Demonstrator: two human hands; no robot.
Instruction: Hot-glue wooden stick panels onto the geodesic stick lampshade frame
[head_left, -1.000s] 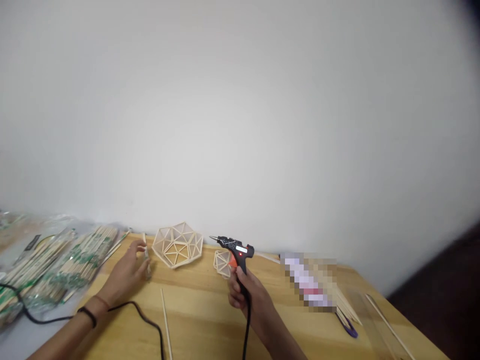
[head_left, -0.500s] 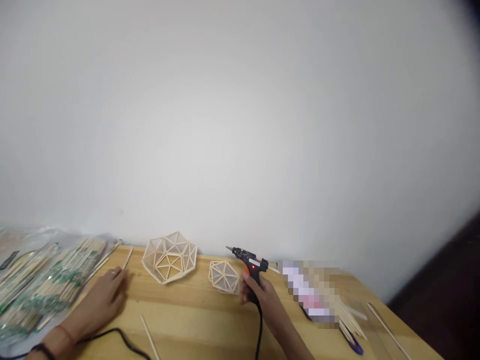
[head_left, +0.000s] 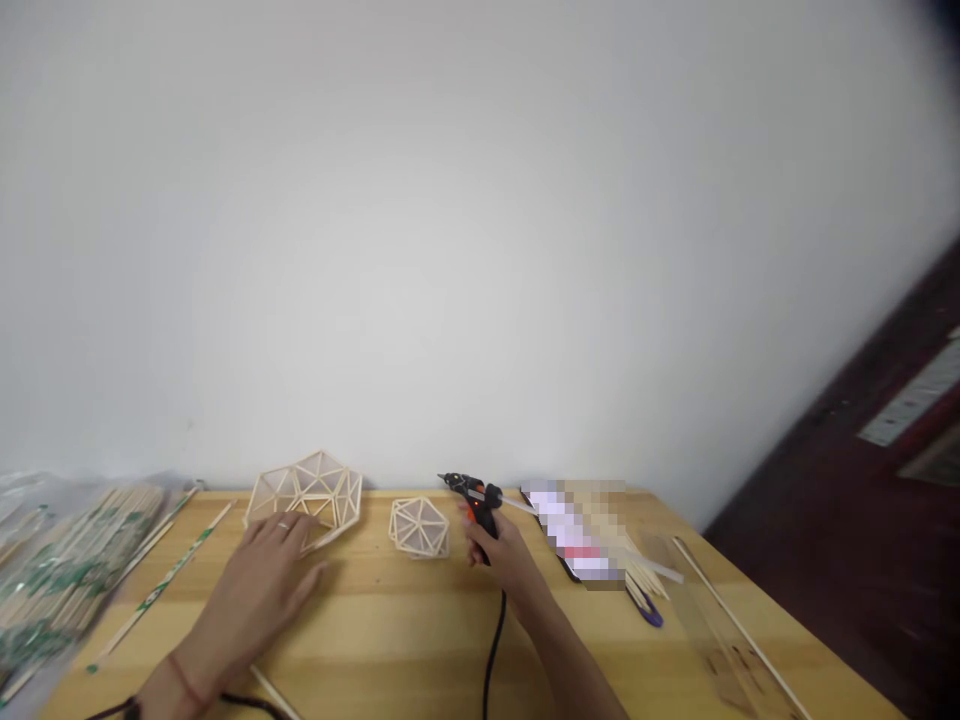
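Observation:
My right hand (head_left: 501, 548) is wrapped round the handle of a black and orange hot glue gun (head_left: 486, 520). Its nozzle points left and a clear glue stick (head_left: 516, 503) sticks out of its back. My left hand (head_left: 262, 575) is at the near edge of a large bowl-shaped frame of wooden sticks (head_left: 346, 495). Its thumb is spread and its fingers reach over the rim, hiding part of it; whether they touch it I cannot tell. Between the hands sits a smaller stick frame (head_left: 420, 527) with triangular panels.
Bagged bundles of wooden sticks (head_left: 97, 550) lie at the left, beside a stick in a green-printed wrapper (head_left: 174, 570). A loose stick (head_left: 271, 690) lies near my left wrist. At the right are a partly blurred phone (head_left: 551, 530), purple-handled scissors (head_left: 646, 608) and a long stick (head_left: 739, 625).
My left hand has left the stick at the left and moved right to the large frame. That wrapped stick now lies on the table. The glue gun stays in my right hand.

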